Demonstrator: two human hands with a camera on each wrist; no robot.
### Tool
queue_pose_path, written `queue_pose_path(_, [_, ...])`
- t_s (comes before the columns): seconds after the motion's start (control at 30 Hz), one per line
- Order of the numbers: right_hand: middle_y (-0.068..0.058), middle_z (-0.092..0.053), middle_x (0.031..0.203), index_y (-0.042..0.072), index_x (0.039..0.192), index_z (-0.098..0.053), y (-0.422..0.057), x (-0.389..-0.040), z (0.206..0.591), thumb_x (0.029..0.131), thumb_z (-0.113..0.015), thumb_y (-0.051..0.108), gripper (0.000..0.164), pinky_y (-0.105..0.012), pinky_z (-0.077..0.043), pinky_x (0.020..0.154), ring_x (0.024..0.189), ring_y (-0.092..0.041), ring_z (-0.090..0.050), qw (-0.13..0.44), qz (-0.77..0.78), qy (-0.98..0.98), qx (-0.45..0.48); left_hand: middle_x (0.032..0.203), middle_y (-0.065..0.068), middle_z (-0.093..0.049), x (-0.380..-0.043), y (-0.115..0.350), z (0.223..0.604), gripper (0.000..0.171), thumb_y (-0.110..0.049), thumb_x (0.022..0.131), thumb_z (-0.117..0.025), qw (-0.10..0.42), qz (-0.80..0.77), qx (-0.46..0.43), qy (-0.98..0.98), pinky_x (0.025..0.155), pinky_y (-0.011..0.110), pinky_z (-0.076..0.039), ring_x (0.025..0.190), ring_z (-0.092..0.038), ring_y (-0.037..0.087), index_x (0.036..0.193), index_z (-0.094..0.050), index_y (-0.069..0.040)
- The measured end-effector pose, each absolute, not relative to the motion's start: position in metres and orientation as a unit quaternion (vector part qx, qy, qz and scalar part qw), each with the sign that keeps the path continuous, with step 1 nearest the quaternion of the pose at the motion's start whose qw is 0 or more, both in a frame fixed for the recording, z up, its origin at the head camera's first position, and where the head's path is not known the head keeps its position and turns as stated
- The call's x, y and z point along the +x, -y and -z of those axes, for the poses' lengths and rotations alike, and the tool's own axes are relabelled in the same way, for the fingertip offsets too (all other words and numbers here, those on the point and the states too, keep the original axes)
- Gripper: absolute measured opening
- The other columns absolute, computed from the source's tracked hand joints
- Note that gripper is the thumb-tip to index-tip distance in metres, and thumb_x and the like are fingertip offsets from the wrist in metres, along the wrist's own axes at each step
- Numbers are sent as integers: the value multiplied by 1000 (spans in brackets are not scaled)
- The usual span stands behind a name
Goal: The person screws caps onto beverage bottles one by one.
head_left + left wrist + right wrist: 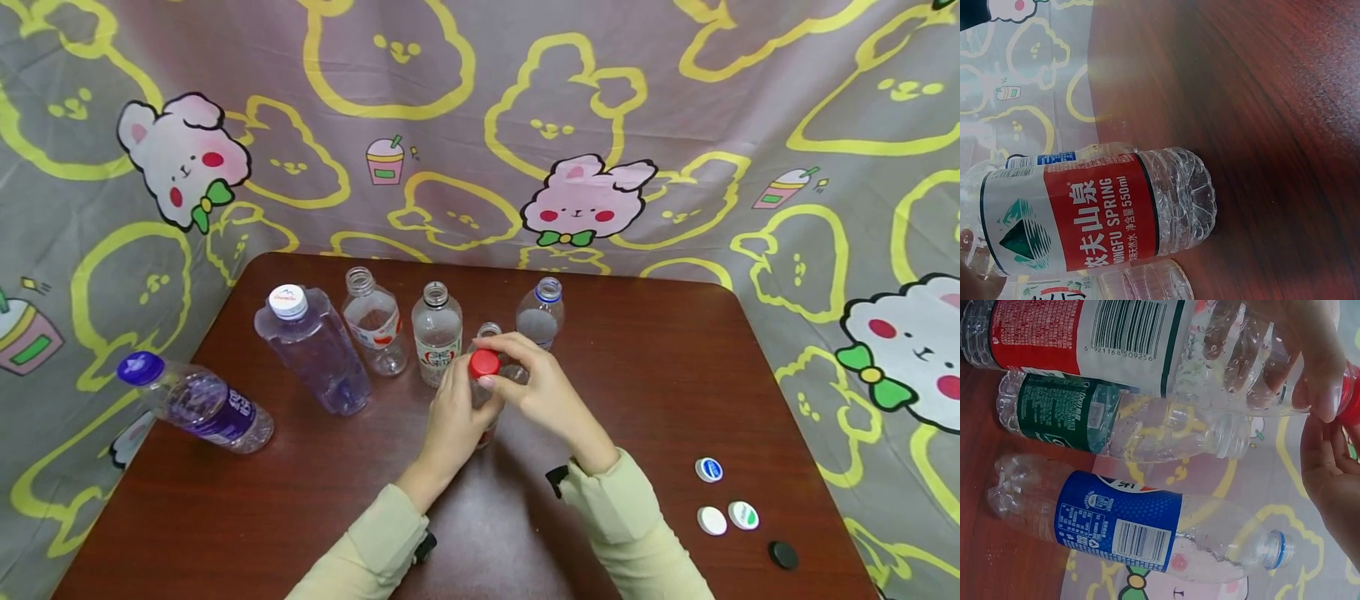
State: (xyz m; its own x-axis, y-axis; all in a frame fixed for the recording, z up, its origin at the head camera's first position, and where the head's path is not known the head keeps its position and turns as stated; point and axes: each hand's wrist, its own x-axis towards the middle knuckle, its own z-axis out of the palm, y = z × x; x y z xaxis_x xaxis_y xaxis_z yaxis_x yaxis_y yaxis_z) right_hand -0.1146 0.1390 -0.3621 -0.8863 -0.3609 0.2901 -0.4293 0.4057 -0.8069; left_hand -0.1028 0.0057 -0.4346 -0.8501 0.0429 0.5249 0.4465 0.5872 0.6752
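Observation:
A clear water bottle (1100,212) with a red-and-white label stands upright at the table's middle. My left hand (448,421) grips it near the top. On its mouth is a red bottle cap (485,364), pinched between the thumb and forefinger of my right hand (551,396); how far it is screwed on cannot be seen. Just behind stand an uncapped green-label bottle (1063,414) and an uncapped blue-label bottle (1119,519). To the left of my hands is an uncapped bottle (438,333) with a white label.
Farther left stand an uncapped bottle (377,329), a large square bottle (318,354) with a white cap, and a purple-label bottle (217,410) with a purple cap. Loose at the right lie a blue-and-white cap (708,470), a white cap (712,521), a green-and-white cap (743,515) and a black cap (783,555).

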Motion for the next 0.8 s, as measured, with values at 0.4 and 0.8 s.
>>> queue_pose_path(0.4, [-11,-68,105,1,106,-69,-133,-113,363,72,-80,5,36,-29,-47,91,104,-22,-62,90,-484,849,191,111,16,-61,-100,-7,432,46,-16,80,-71,221,435,-137,862,85,43,-51,103,-60,29,118,-51,0])
queue_pose_path(0.8, [-11,-67,99,2,103,-68,-126,-109,366,69,-84,11,39,-26,-48,80,92,-18,-61,104,-496,852,133,113,16,-61,-100,-5,432,52,-21,78,-74,205,441,-134,863,84,45,-51,103,-60,30,119,-50,-1])
